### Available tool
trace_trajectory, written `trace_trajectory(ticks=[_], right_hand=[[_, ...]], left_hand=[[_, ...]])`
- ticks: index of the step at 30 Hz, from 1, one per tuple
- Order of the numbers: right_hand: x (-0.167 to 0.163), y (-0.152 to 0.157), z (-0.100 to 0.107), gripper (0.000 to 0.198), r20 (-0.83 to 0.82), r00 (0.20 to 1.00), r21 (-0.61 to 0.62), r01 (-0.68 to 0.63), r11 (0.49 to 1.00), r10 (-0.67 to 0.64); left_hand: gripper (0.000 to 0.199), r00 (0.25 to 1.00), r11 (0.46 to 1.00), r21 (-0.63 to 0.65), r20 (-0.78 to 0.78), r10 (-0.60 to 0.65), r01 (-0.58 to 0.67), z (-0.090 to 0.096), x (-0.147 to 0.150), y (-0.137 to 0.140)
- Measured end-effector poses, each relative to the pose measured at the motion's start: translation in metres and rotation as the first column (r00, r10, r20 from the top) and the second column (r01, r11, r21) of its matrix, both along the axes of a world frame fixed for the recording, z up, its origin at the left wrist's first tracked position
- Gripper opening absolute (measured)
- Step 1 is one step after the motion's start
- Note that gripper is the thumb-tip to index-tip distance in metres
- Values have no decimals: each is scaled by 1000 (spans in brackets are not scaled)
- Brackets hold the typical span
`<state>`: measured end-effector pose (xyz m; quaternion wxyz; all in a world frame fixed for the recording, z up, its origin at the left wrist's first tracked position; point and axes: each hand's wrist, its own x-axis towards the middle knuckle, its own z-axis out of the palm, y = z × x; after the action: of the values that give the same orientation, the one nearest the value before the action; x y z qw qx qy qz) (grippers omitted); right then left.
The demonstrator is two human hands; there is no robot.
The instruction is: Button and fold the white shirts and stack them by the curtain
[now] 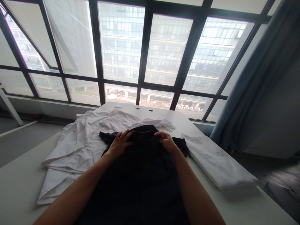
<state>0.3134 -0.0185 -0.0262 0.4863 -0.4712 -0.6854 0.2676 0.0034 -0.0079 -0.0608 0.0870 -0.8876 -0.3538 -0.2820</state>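
A black short-sleeved shirt (pixel 140 181) lies spread out in front of me, its collar (pixel 144 128) at the far end. At the collar's left side my left hand (pixel 119 144) rests on the fabric, fingers spread and thumb apart. On the right side, my right hand (pixel 166 141) pinches the collar's edge between thumb and fingers. Short sleeves stick out beyond both hands. Dark cloth hides the details of the shirt's front.
Rumpled white garments (pixel 77 143) cover the left part of the white table (pixel 18 175), reaching behind the collar. A folded white garment (pixel 220 162) lies along the right edge. Tall windows (pixel 122 43) stand beyond the table, with a blue-grey curtain (pixel 253 81) at right.
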Motion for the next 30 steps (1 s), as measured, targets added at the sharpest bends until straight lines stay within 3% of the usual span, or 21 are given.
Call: trace_trajectory(ticks=[3,6,9,12,17,23,26,30], right_hand=[[0,-1,3,38,188,982,41,-39,998,31],[-5,-7,9,42,479,877,138,-26,990,-43],[-11,-15,17,30,649,749,206,-5,979,-133],[-18,-20,23,17,706,672,316,-16,949,-224],[-36,-28,32,12,651,727,444,-133,886,-217],[-54,-35,34,26,623,772,389,-172,905,-121],[-55,-34,30,19,602,795,341,-173,924,-73],[-56,-29,17,15,555,832,261,-185,947,10]], left_hand=[[48,994,996,9,67,88,-89,-5,-3,4],[36,987,995,-4,129,96,-97,-8,-6,9],[33,979,997,-20,188,75,-73,-8,-8,11],[33,976,999,-11,214,32,-31,0,-7,8],[28,953,996,-40,296,-63,79,30,9,2],[12,886,953,-286,462,46,99,60,41,6],[15,878,903,-406,473,75,142,53,52,6],[18,884,835,-519,459,91,184,26,62,5]])
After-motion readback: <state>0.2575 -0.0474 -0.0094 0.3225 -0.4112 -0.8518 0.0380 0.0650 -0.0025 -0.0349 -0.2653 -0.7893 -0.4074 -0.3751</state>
